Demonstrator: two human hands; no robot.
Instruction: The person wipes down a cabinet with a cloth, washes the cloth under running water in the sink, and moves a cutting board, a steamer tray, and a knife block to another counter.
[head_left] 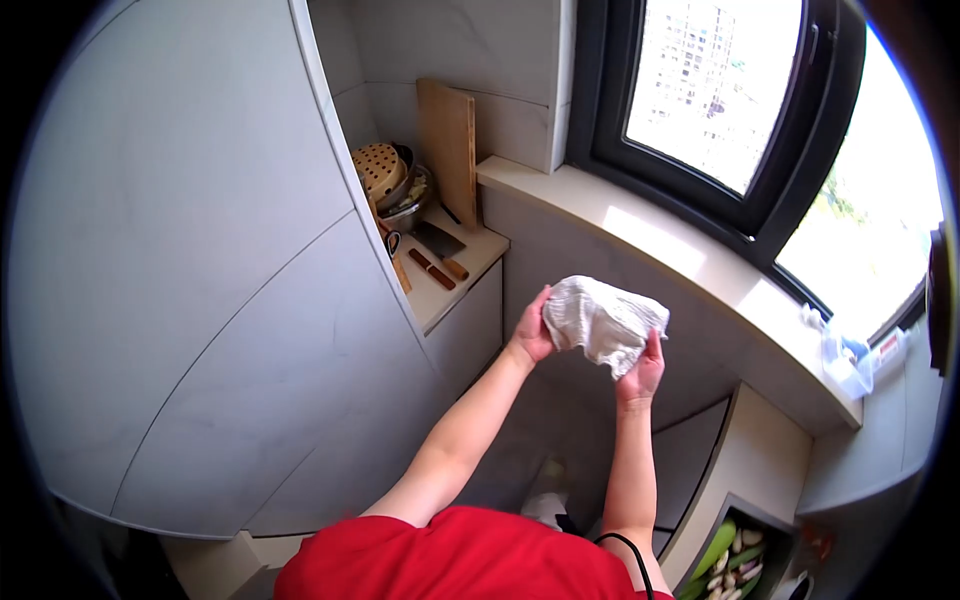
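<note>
A white cloth point(603, 318), crumpled along its lower edge, is stretched between my two hands in front of the window wall. My left hand point(535, 328) is closed on its left side, and my right hand point(643, 372) grips the lower right corner. Both arms reach forward from red sleeves. The cloth hides parts of the fingers on both hands.
On the left counter are a cleaver point(438, 240), a brown-handled knife point(432, 269), an upright cutting board point(449, 150) and stacked bowls with a perforated steamer point(379, 170). A windowsill point(640, 226) crosses ahead. The sink point(728, 510) at lower right holds vegetables point(733, 570).
</note>
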